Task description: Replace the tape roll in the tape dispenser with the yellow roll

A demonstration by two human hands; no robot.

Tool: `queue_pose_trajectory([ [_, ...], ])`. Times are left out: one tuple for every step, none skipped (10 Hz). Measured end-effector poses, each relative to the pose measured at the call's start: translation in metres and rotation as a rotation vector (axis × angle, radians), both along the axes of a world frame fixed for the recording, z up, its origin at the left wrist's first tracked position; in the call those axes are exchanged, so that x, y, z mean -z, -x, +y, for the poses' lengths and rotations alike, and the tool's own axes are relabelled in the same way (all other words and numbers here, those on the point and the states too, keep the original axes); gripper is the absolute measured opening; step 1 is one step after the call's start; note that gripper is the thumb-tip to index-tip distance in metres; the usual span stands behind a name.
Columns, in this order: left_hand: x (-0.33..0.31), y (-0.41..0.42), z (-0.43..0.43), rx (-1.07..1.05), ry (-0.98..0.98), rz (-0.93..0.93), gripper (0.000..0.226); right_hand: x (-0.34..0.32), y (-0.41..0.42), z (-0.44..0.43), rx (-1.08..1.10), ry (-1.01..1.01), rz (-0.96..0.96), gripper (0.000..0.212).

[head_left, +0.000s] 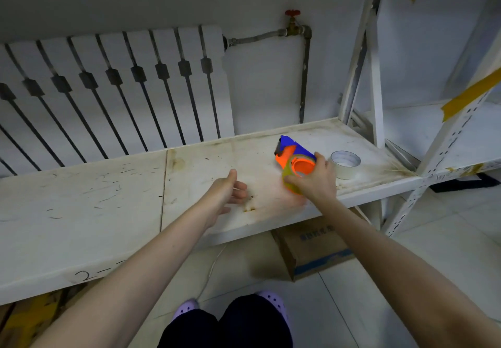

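Note:
An orange and blue tape dispenser [291, 147] lies on the white shelf board [189, 185], toward its right end. A yellow roll [288, 170] sits around the dispenser's orange hub. My right hand [315, 181] grips this roll from the near side, thumb on its lower rim. Just right of the dispenser a white tape roll [345, 164] rests flat on the board. My left hand [230, 190] hovers over the board to the left of the dispenser, fingers apart and holding nothing.
A white radiator [113, 90] and a pipe with a red valve [292, 19] stand behind the board. A white metal rack [423, 130] rises on the right. A cardboard box [311, 250] sits on the floor under the board, near my feet.

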State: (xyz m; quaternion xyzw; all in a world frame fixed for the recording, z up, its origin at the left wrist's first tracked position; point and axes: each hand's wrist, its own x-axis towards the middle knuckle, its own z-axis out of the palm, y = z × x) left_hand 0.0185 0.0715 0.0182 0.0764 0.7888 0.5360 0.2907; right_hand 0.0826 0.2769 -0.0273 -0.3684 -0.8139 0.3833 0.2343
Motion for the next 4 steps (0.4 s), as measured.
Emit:
queue_pose_trajectory([
  [-0.002,0.011,0.013,-0.001,0.001,0.036,0.039,0.003,0.009,0.017,0.083,-0.124,-0.103,0.100],
  [-0.009,0.021,0.023,-0.025,-0.004,0.070,0.029,0.008,0.020,0.025,0.145,-0.153,-0.169,0.098],
  [-0.016,0.027,0.024,-0.028,-0.028,0.117,0.021,0.019,0.023,0.027,0.145,-0.174,-0.225,0.101],
  [-0.022,0.031,0.020,-0.060,-0.062,0.168,0.025,0.023,0.027,0.024,0.160,-0.239,-0.241,0.110],
])
